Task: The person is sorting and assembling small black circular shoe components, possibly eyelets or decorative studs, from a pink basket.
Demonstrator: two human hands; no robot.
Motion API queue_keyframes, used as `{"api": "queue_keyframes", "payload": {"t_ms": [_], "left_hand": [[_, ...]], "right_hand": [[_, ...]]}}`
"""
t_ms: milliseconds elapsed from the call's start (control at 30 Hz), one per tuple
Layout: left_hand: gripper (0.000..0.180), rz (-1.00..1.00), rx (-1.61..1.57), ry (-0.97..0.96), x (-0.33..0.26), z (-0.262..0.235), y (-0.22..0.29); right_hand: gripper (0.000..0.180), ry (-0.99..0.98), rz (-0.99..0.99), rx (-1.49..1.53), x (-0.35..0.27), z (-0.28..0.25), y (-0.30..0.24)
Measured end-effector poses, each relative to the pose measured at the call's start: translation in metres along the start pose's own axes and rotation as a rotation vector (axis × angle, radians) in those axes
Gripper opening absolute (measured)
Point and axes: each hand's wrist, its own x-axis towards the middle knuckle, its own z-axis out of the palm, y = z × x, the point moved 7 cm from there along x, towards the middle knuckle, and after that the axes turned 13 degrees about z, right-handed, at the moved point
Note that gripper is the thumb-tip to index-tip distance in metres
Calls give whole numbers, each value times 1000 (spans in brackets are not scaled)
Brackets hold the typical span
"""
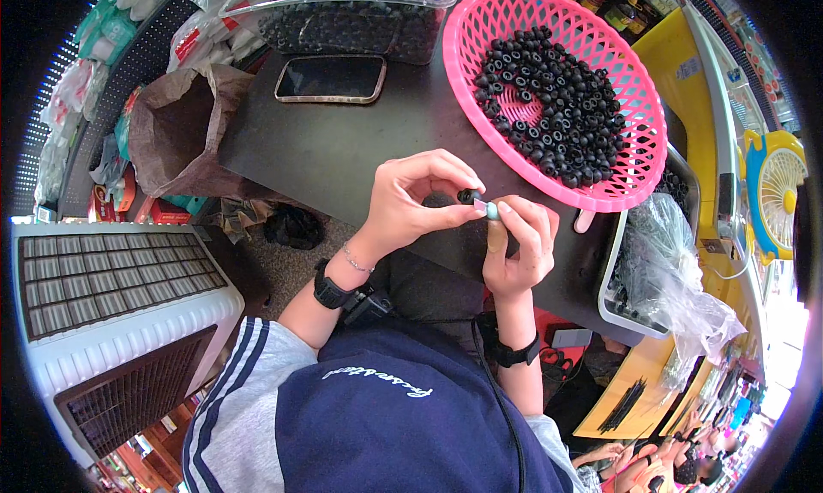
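Observation:
Both of my hands meet over the near edge of the dark table. Between its thumb and index finger, my left hand (417,197) pinches a small black round part (467,195). My right hand (519,237) grips a small pale-blue-handled tool (491,210); its short, flat, shiny tip lies right against the black part. Fingers hide most of the tool, so its exact kind does not show. Just beyond the right hand stands a pink openwork plastic basket (459,73), holding a heap of similar black parts (557,107).
A clear plastic bin (343,30) of black parts and a phone (331,80) are on the table (283,137). On the right are a white-rimmed tray (630,321), a clear plastic bag (664,253) and a fan (778,193). A brown bag (184,133) and an air cooler (129,313) stand left.

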Motion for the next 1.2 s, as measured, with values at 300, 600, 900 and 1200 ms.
{"api": "queue_keyframes", "payload": {"t_ms": [300,600,900,1200], "left_hand": [[24,-2,35,-13,1,0,2],[23,7,54,-15,0,0,3],[22,13,65,-1,0,1,4],[21,8,82,28,-2,3,5]], "right_hand": [[25,9,-16,-36,1,-1,-4],[22,18,-15,-71,0,-1,-3],[21,41,-32,-124,-1,-2,-6],[22,80,-51,-129,-2,-2,-8]]}}
